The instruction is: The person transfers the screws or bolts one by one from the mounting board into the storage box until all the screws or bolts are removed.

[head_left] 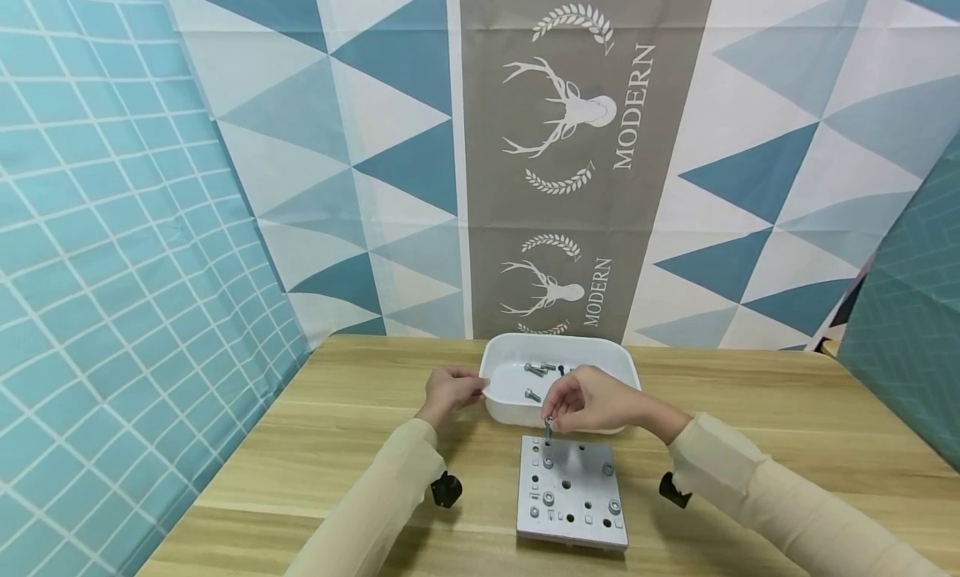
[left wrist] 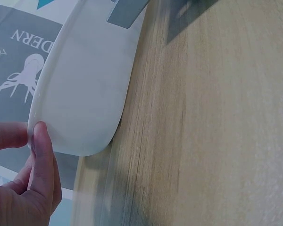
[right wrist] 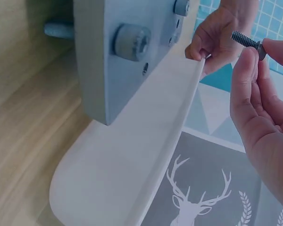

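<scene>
My right hand (head_left: 588, 400) pinches a threaded bolt (right wrist: 247, 40) by its head, between thumb and fingertips. In the head view it hangs over the far left corner of a grey metal plate (head_left: 573, 477), close to a hole there. That plate has several holes, and bolts with round socket heads (right wrist: 133, 42) sit in some of them. My left hand (head_left: 452, 389) pinches the left rim of a white plastic tray (left wrist: 87, 80) between thumb and fingers. Inside the tray lie several loose bolts (head_left: 534, 369), partly hidden behind the right hand.
A wooden table (head_left: 360, 410) carries the tray and the plate, the plate standing nearer to me. Behind the table's back edge hangs a patterned cloth (head_left: 397, 185), with a blue checked cloth (head_left: 135, 202) on the left. Black wrist devices (head_left: 446, 489) show beneath both sleeves.
</scene>
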Demonstrator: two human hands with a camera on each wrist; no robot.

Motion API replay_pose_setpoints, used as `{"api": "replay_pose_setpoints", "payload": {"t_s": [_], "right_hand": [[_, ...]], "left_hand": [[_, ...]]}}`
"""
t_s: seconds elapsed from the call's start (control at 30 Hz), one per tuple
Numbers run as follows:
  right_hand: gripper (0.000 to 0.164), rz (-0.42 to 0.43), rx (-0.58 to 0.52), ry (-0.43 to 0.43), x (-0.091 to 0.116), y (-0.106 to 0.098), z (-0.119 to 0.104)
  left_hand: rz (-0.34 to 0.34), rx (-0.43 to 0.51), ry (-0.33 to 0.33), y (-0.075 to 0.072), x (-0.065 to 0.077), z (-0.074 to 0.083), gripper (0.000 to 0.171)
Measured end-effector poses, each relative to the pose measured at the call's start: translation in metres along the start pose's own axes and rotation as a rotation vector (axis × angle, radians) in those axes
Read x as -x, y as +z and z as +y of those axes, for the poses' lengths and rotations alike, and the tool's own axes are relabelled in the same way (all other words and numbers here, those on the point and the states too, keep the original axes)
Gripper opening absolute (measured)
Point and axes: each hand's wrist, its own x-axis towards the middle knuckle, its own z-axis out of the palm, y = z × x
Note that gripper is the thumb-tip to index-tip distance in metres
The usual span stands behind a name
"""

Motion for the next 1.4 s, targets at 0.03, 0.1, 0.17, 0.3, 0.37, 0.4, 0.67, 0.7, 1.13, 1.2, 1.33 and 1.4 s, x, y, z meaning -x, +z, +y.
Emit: {"api": "replay_pose_setpoints", "payload": {"t_s": [0.03,0.1,0.17,0.3,0.37,0.4,0.67,0.7,1.13,1.2,1.33,1.4], "right_hand": [[0.010,0.000,-0.004,0.000,0.000,-0.001,-0.001],[0.010,0.003,-0.013,0.003,-0.001,-0.003,-0.002],[0.010,0.012,-0.019,0.011,-0.002,-0.007,-0.002],[0.012,0.038,-0.020,0.033,-0.005,-0.015,-0.001],[0.013,0.051,-0.023,0.050,-0.006,-0.019,-0.001],[0.013,0.056,-0.024,0.056,-0.007,-0.021,0.000],[0.016,0.085,-0.001,0.123,-0.013,-0.035,0.000],[0.016,0.087,-0.003,0.127,-0.014,-0.036,0.000],[0.017,0.093,-0.006,0.172,-0.025,-0.049,0.009],[0.017,0.094,0.007,0.176,-0.027,-0.052,0.009],[0.016,0.106,0.042,0.201,-0.032,-0.058,0.011],[0.017,0.112,0.053,0.216,-0.035,-0.061,0.014]], "left_hand": [[-0.001,-0.002,0.000,0.000,0.000,0.000,0.022],[0.000,-0.006,-0.004,0.000,-0.001,0.000,0.022],[-0.002,-0.009,-0.005,0.000,-0.001,-0.001,0.022],[-0.002,-0.012,-0.004,0.000,-0.001,-0.001,0.022],[-0.002,-0.011,-0.004,0.000,-0.001,-0.001,0.022],[-0.003,-0.010,-0.004,0.000,-0.002,-0.001,0.022],[-0.003,-0.006,-0.005,-0.001,-0.002,-0.001,0.022],[-0.003,-0.005,-0.006,-0.001,-0.001,-0.001,0.022],[-0.008,-0.002,-0.017,-0.001,-0.002,-0.001,0.024],[-0.008,-0.001,-0.019,-0.001,-0.002,-0.001,0.023],[-0.007,-0.006,-0.019,-0.001,-0.002,-0.001,0.023],[-0.007,-0.008,-0.019,-0.001,-0.002,-0.002,0.023]]}}
